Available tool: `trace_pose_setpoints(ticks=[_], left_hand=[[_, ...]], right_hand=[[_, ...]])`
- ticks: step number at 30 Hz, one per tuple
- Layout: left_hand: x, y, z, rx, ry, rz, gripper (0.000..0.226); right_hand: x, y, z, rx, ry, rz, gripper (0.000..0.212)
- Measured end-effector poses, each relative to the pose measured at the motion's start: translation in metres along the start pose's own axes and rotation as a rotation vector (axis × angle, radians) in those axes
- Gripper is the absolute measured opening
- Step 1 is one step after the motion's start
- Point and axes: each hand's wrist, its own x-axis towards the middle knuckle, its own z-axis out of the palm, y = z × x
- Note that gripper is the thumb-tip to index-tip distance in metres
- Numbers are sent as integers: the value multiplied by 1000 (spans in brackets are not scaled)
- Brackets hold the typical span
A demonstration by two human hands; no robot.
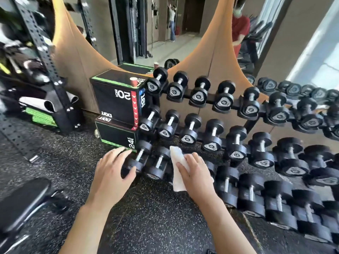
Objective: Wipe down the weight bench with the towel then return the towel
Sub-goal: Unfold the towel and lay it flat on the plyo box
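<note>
The right hand (197, 173) has its fingers (183, 170) curled round a white cloth towel (177, 171), held in front of the lowest row of the black dumbbell rack (216, 99). The left hand (111, 173) is spread open and holds nothing. The towel's long axis runs near to far, one end pointing at the rack, the other hanging towards the floor. The black padded weight bench (20, 204) lies low at the near left, well apart. Whether the towel is being collected or returned cannot be told. Recommendation: keep a full-hand grip and move the towel clear of the dumbbells.

Dumbbell rack (229, 129) blocks ahead, stacked boxes (117, 105) left, floor (146, 217) (speckled) open
</note>
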Motion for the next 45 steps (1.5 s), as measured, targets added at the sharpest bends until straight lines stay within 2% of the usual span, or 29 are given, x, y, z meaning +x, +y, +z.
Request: trace_pose_setpoints(ticks=[10,18,24,36,45], left_hand=[[18,12,1,141,63,-163,56],[38,-23,-5,137,87,-215,56],[66,-87,-10,114,101,-201,49],[128,-250,-55,13,106,-216,49],[124,-334,-89,-2,162,-324,49]], right_hand=[[75,23,28,-37,-133,-310,27],[113,0,66,61,-219,-417,34],[145,-43,108,115,-235,-413,30],[229,-176,209,21,-222,-459,29],[269,-248,270,42,-230,-531,25]])
